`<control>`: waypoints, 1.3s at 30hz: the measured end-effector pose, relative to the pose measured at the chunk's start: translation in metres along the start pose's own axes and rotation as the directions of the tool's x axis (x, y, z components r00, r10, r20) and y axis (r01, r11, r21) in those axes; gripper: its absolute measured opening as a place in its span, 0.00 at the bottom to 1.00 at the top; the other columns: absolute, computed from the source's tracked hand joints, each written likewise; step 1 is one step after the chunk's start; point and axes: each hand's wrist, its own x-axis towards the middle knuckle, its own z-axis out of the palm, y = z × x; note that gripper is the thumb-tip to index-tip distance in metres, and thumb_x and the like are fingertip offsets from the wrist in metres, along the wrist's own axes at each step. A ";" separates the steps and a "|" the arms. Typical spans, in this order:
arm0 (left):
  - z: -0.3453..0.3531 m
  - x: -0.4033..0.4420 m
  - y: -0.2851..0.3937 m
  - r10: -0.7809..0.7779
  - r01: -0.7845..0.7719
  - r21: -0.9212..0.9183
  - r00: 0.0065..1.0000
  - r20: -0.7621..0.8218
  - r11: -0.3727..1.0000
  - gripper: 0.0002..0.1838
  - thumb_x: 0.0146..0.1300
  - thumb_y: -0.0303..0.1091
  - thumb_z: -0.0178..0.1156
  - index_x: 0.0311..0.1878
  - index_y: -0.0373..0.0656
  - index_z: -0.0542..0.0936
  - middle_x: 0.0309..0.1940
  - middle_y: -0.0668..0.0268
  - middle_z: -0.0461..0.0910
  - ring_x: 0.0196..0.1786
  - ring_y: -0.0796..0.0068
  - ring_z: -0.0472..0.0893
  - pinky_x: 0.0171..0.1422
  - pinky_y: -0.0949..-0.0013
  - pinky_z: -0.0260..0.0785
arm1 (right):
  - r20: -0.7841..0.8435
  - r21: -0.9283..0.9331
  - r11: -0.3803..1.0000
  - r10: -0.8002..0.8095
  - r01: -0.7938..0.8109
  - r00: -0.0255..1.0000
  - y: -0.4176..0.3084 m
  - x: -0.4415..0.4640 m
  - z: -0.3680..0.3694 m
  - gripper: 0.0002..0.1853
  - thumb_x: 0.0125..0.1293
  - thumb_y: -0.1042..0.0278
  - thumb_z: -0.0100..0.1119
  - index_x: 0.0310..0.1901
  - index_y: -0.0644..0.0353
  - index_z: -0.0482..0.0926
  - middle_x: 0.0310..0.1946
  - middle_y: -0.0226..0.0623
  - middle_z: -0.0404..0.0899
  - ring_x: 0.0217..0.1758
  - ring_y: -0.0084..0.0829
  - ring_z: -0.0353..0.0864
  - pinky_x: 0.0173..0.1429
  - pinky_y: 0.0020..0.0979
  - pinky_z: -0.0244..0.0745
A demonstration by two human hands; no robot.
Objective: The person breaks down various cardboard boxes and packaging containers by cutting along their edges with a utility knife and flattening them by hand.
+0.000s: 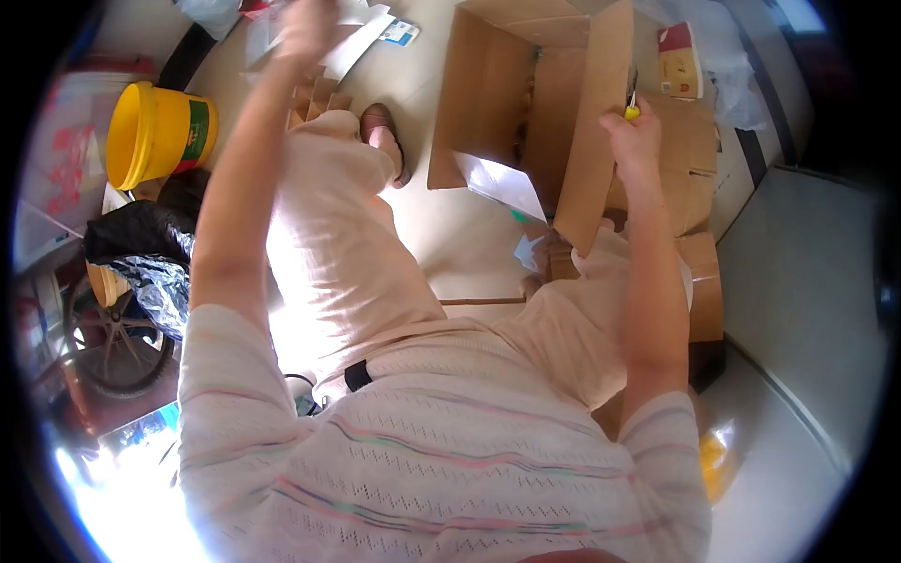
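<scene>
Yellow cutter (633,112): long axis runs away from the body, tip forward, alongside the raised flap (593,131) of the open cardboard box (481,98). Juts from top of right hand (638,143), fingers curled closed around it. Left hand (308,30) blurred near white paper (360,43); finger spread, hold: can't tell.

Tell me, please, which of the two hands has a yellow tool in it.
The right hand, by the large open cardboard box: it grips the yellow tool. The left hand, blurred near the white paper, shows no yellow.
</scene>
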 end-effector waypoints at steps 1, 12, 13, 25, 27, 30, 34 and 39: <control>0.008 -0.004 0.040 0.103 -0.086 -0.179 0.991 0.087 0.980 0.18 0.57 0.34 0.49 0.52 0.46 0.74 0.42 0.57 0.78 0.41 0.66 0.78 0.44 0.66 0.70 | 0.005 -0.007 1.000 -0.002 0.002 1.000 0.000 0.001 0.001 0.13 0.44 0.81 0.54 0.36 0.66 0.74 0.22 0.27 0.72 0.21 0.17 0.67 0.25 0.21 0.62; 0.124 -0.093 0.165 0.653 -0.306 -0.585 0.219 0.725 0.751 0.42 0.41 0.38 0.65 0.63 0.43 0.62 0.54 0.55 0.71 0.53 0.64 0.72 0.56 0.67 0.64 | -0.061 0.220 0.974 0.064 -0.049 0.996 -0.014 0.002 -0.019 0.14 0.46 0.81 0.55 0.38 0.65 0.72 0.24 0.28 0.72 0.23 0.19 0.70 0.26 0.23 0.64; 0.116 -0.108 0.163 0.663 -0.191 -0.634 0.203 0.721 0.749 0.44 0.41 0.38 0.67 0.64 0.41 0.60 0.56 0.54 0.69 0.57 0.63 0.69 0.61 0.66 0.61 | -0.073 0.246 0.969 0.059 -0.039 0.996 -0.012 0.003 -0.023 0.14 0.46 0.82 0.55 0.38 0.65 0.72 0.25 0.29 0.73 0.24 0.20 0.71 0.27 0.23 0.66; 0.109 -0.203 0.190 0.709 -0.451 -0.549 0.485 0.512 0.704 0.30 0.44 0.48 0.64 0.48 0.37 0.72 0.40 0.54 0.74 0.48 0.56 0.73 0.53 0.59 0.63 | -0.183 0.272 0.952 0.193 -0.139 0.964 -0.005 0.008 -0.026 0.16 0.42 0.83 0.58 0.38 0.68 0.71 0.29 0.38 0.75 0.29 0.31 0.76 0.32 0.31 0.74; 0.129 -0.219 0.197 0.626 -0.393 -0.549 0.701 0.340 0.738 0.24 0.44 0.46 0.64 0.41 0.38 0.75 0.35 0.57 0.75 0.44 0.57 0.74 0.50 0.60 0.64 | -0.184 0.281 0.949 0.200 -0.144 0.962 0.000 0.012 -0.029 0.16 0.43 0.83 0.58 0.38 0.68 0.71 0.30 0.38 0.75 0.29 0.31 0.76 0.32 0.31 0.74; 0.142 -0.219 0.198 0.472 -0.310 -0.629 0.875 0.105 0.713 0.17 0.44 0.44 0.64 0.29 0.40 0.76 0.28 0.58 0.76 0.37 0.57 0.75 0.45 0.57 0.63 | -0.171 0.328 0.936 0.190 -0.126 0.967 0.004 0.019 -0.034 0.13 0.46 0.80 0.58 0.37 0.67 0.71 0.33 0.38 0.76 0.31 0.30 0.76 0.33 0.31 0.74; 0.123 -0.201 0.192 0.391 -0.382 -0.636 0.910 -0.136 0.670 0.13 0.47 0.40 0.63 0.27 0.39 0.78 0.20 0.56 0.72 0.28 0.55 0.73 0.37 0.59 0.64 | -0.155 0.414 0.903 0.195 -0.115 0.968 -0.009 0.021 -0.039 0.10 0.56 0.69 0.58 0.37 0.64 0.71 0.35 0.37 0.78 0.32 0.27 0.76 0.31 0.30 0.73; 0.096 -0.126 0.168 -0.121 0.142 -0.910 0.987 0.103 0.389 0.14 0.51 0.40 0.60 0.22 0.37 0.76 0.20 0.55 0.75 0.20 0.65 0.70 0.28 0.64 0.65 | 0.019 0.519 0.833 0.216 -0.194 0.976 -0.030 0.008 -0.049 0.13 0.62 0.60 0.55 0.41 0.61 0.70 0.33 0.36 0.80 0.25 0.22 0.71 0.23 0.24 0.67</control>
